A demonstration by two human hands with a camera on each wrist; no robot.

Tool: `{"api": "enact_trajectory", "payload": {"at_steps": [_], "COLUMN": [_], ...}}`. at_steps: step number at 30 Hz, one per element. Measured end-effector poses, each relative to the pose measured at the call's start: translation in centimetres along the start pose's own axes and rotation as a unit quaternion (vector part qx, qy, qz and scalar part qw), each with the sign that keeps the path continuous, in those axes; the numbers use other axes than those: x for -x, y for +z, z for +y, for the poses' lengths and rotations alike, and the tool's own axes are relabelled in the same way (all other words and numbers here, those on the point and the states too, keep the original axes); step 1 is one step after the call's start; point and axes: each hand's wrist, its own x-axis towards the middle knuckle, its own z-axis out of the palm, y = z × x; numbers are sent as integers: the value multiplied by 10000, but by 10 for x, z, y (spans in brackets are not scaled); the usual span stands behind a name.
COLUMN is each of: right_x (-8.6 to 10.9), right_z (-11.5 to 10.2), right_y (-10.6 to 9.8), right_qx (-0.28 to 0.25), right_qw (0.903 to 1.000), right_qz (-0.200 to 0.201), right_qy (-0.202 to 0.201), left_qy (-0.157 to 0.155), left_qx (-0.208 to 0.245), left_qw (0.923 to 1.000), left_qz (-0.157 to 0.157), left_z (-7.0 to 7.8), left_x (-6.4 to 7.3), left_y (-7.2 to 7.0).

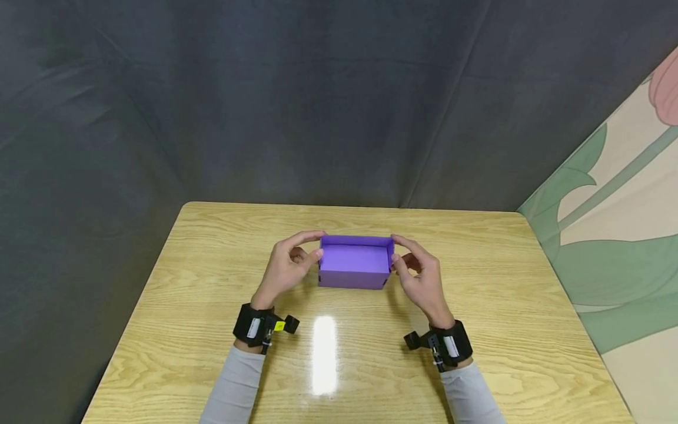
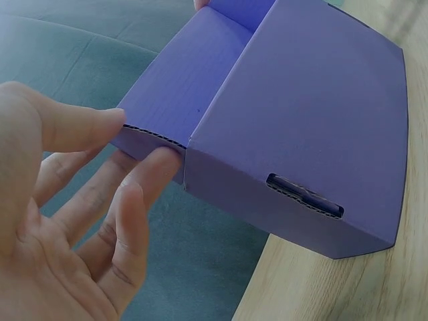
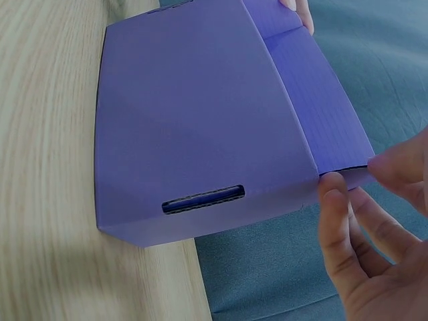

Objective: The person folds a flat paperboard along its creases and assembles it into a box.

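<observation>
A purple cardboard box [image 1: 354, 280] stands on the table, its top open and its inside visible from above. My left hand [image 1: 286, 266] holds the box's left end, index finger at the back corner and thumb on the side edge. At the opposite end, my right hand [image 1: 422, 279] grips the edge in a matching way. The left wrist view shows the box's front wall [image 2: 314, 100], with a slot near the corner and a raw corrugated edge beside the left fingers [image 2: 157, 170]. A similar slot appears in the right wrist view, close to the right fingers [image 3: 334, 221].
The light wood table [image 1: 233, 235] extends around the box, with a bright glare patch in front of it. A dark curtain [image 1: 318, 118] hangs behind the table. Fabric with a leaf and flower pattern [image 1: 625, 265] borders the right side.
</observation>
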Motion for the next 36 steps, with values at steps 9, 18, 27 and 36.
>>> {"api": "enact_trajectory", "payload": {"at_steps": [9,18,27,36], "right_x": [1,-1,-2,-4], "right_z": [3,4,-5,-10], "right_y": [-5,-5,-5,-6], "right_qx": [71,-5,36,257], "right_qw": [9994,9994,9994,9995], "right_qz": [-286,-349,-317,-197], "right_qy": [156,48,107,-70], "left_qy": [107,-35,18,105], "left_qx": [16,-55,-50,-44], "left_qw": [9998,9998,10000,9999], "left_qz": [-175,-168,-19,1], "left_z": [-2,-4,-6,-8], "left_x": [1,1,1,0], "left_y": [-4,-5,-3,-4]}}
